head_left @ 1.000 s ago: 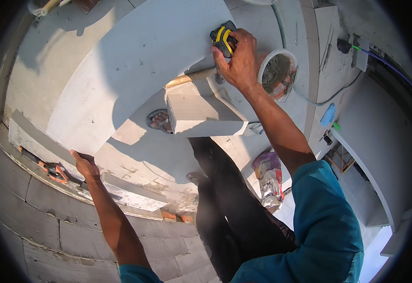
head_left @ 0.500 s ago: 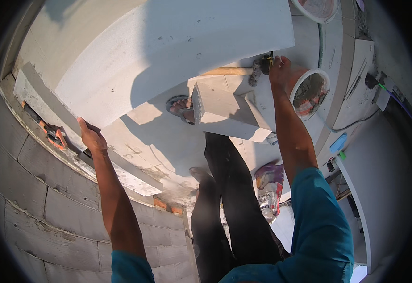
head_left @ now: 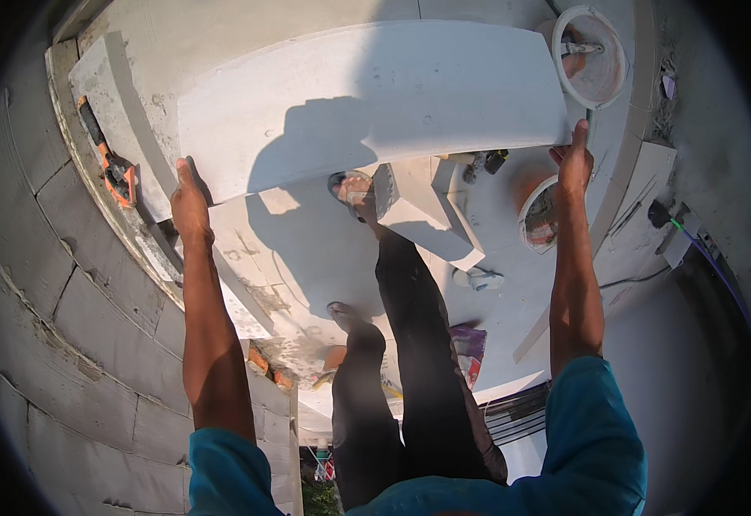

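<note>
A long pale block, like aerated concrete, lies across in front of me. My left hand grips its near left corner, thumb on top, the other fingers mostly hidden. At the near right corner my right hand holds the block too, thumb up and fingers curled at the edge. Behind the block's near edge, a hammer with a wooden handle is partly covered, beside a small black-and-yellow object. A smaller pale block stands by my foot.
An orange-and-black tool rests on the block wall at left. A mortar bucket is below my right hand; another white bucket stands beyond. A crumpled bag lies by my leg.
My right hand has left the black-and-yellow object and moved to the long block's right corner. That block appears farther right and more level in view; my left hand stays at its left corner.
</note>
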A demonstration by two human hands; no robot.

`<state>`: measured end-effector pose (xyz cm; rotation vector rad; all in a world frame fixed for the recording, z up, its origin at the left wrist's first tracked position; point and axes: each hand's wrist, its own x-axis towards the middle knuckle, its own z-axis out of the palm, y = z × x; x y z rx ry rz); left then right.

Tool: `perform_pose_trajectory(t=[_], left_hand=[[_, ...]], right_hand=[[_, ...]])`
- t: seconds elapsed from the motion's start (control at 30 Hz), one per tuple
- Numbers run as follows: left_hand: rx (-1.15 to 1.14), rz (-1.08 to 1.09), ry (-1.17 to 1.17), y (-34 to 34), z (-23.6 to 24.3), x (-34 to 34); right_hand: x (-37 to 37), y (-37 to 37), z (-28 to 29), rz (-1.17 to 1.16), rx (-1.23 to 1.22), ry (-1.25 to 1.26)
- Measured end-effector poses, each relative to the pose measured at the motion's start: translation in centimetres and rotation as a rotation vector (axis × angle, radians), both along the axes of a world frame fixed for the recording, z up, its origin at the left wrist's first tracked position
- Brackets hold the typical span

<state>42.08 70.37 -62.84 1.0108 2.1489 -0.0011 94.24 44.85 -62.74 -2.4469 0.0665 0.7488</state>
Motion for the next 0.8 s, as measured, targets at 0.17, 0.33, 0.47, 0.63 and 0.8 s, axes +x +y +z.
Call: perform_pose_trajectory(t=[0.17, 0.33, 0.47, 0.63, 0.8], left_hand=[[-0.114, -0.045, 0.136, 1.9, 5.1, -2.1], [0.021, -0.064, -0.019, 1.7, 7.0, -0.9], [0.124, -0.342, -0.203, -2.2, 7.5, -2.0], [0.309, -0.716, -0.07, -3.4, 5.2, -3.8], [0.355, -0.75, -0.205, -1.9, 4.1, -6.7]], right_hand=[[0.3, 7.3, 8.8, 0.443, -0.288, -0.066], [0.7, 11.0, 10.3, 0.766, -0.462, -0.145], [-0.9, 8.2, 10.6, 0.821, -0.353, -0.1], [-1.1, 5.1, 10.7, 1.247, -0.089, -0.189], [-3.2, 10.5, 9.4, 1.769, -0.161, -0.715]])
